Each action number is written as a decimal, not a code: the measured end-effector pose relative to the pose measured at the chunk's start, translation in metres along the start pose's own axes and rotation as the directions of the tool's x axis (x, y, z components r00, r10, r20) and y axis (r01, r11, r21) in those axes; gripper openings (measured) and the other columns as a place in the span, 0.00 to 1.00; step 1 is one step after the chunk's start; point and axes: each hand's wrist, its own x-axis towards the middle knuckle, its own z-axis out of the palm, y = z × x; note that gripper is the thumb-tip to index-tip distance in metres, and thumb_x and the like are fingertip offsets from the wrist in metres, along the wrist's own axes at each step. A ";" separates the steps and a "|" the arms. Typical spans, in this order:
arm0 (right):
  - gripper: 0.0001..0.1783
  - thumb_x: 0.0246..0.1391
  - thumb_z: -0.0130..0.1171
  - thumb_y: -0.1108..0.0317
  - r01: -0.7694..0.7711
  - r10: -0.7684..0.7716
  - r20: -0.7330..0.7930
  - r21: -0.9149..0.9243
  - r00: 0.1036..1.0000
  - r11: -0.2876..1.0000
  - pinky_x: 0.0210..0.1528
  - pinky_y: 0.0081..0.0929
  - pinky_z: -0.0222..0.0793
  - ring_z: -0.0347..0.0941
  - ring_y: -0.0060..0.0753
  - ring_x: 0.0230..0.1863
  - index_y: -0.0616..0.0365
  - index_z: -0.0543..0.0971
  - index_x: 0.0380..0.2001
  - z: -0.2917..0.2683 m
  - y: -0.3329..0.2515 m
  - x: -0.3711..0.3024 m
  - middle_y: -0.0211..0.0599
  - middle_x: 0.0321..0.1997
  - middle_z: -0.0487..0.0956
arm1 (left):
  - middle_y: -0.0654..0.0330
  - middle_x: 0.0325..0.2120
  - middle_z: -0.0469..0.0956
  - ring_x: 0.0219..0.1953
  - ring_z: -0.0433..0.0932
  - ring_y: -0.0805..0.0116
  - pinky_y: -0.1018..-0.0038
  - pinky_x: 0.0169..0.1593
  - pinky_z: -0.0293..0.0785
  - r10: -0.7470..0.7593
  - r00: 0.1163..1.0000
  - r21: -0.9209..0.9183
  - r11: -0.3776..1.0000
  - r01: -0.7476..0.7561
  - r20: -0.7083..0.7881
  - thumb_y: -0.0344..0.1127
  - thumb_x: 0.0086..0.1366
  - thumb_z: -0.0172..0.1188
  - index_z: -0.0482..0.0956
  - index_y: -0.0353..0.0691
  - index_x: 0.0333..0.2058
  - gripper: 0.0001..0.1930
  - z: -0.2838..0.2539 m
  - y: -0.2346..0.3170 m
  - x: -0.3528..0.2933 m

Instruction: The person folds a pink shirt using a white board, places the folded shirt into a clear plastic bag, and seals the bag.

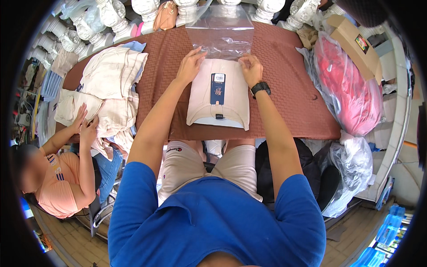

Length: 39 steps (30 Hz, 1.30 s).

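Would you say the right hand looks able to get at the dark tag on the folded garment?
Probably yes: the dark tag faces up on the folded garment, seemingly uncovered, and the right hand is close by.

Left hand [191,66] and right hand [252,70] sat at near corners of clear plastic bag [220,31], firmness of grip unclear; black watch [260,88] circled right wrist
Folded beige garment [201,95] lay flat between forearms on brown-covered bench [289,80], far end against bag's near edge, dark tag [217,95] on top
Beige garment pile [111,73] lay at left, co-worker's hands [89,127] by it
Plastic-wrapped red bundle [347,84] lay at right, cardboard box [353,46] beside it
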 end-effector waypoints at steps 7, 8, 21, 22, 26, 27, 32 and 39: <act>0.08 0.51 0.65 0.71 0.008 -0.008 -0.004 -0.015 1.000 1.000 0.57 0.41 0.67 0.75 0.50 0.49 0.57 0.84 0.35 -0.002 0.004 -0.015 0.44 0.46 0.82 | 0.59 0.61 0.69 0.58 0.74 0.53 0.65 0.58 0.73 0.524 0.836 0.337 0.767 -0.546 0.161 0.22 0.58 0.56 0.75 0.44 0.50 0.20 -0.007 0.044 -0.013; 0.09 0.51 0.65 0.71 0.020 -0.020 0.005 -0.024 1.000 1.000 0.57 0.40 0.67 0.75 0.51 0.49 0.57 0.84 0.37 -0.002 0.002 -0.014 0.43 0.46 0.82 | 0.61 0.60 0.69 0.57 0.74 0.54 0.65 0.56 0.75 0.557 0.794 0.307 0.732 -0.608 0.244 0.21 0.57 0.56 0.74 0.44 0.48 0.19 -0.008 0.047 -0.014; 0.38 0.38 0.77 0.48 -0.666 0.692 0.272 -0.193 0.669 0.720 0.46 0.34 0.78 0.83 0.43 0.43 0.72 0.81 0.44 -0.010 0.007 -0.014 0.54 0.44 0.83 | 0.66 0.60 0.68 0.56 0.75 0.63 0.67 0.51 0.79 0.449 0.810 0.477 0.656 -0.585 0.377 0.25 0.59 0.57 0.82 0.40 0.39 0.10 -0.029 0.041 0.016; 0.38 0.37 0.78 0.48 -0.695 0.718 0.288 -0.195 0.634 0.692 0.48 0.35 0.77 0.83 0.44 0.44 0.71 0.81 0.43 -0.009 0.004 -0.011 0.55 0.45 0.83 | 0.66 0.60 0.69 0.55 0.75 0.63 0.67 0.51 0.79 0.459 0.811 0.515 0.627 -0.584 0.362 0.25 0.59 0.56 0.83 0.40 0.39 0.11 -0.029 0.038 0.018; 0.37 0.35 0.79 0.51 -0.752 0.751 0.298 -0.138 0.589 0.645 0.49 0.34 0.77 0.83 0.44 0.44 0.71 0.81 0.43 0.001 0.031 -0.003 0.54 0.44 0.83 | 0.62 0.57 0.72 0.54 0.76 0.61 0.64 0.52 0.76 0.428 0.825 0.473 0.678 -0.563 0.368 0.19 0.56 0.55 0.82 0.41 0.45 0.18 -0.026 0.038 0.026; 0.37 0.36 0.79 0.53 -0.746 0.731 0.311 -0.094 0.607 0.659 0.49 0.34 0.77 0.83 0.44 0.44 0.71 0.81 0.44 -0.001 0.033 -0.004 0.53 0.45 0.83 | 0.60 0.56 0.72 0.54 0.76 0.60 0.64 0.52 0.76 0.372 0.842 0.443 0.726 -0.526 0.390 0.18 0.55 0.55 0.81 0.41 0.47 0.21 -0.027 0.038 0.029; 0.31 0.43 0.75 0.64 -0.721 0.604 0.396 0.322 0.691 0.614 0.47 0.35 0.78 0.82 0.41 0.42 0.72 0.78 0.48 -0.002 -0.004 -0.013 0.50 0.46 0.83 | 0.55 0.56 0.73 0.55 0.74 0.54 0.62 0.55 0.75 0.251 0.884 0.376 0.834 -0.404 0.393 0.13 0.50 0.55 0.78 0.42 0.52 0.29 -0.043 0.033 0.031; 0.24 0.45 0.72 0.69 -0.862 0.579 0.639 0.401 0.506 0.311 0.46 0.36 0.79 0.81 0.38 0.42 0.70 0.79 0.45 -0.019 -0.020 -0.019 0.48 0.45 0.82 | 0.53 0.57 0.72 0.57 0.72 0.49 0.61 0.58 0.73 0.247 0.901 0.291 0.887 -0.358 0.358 0.11 0.49 0.53 0.73 0.39 0.57 0.33 -0.052 0.026 0.031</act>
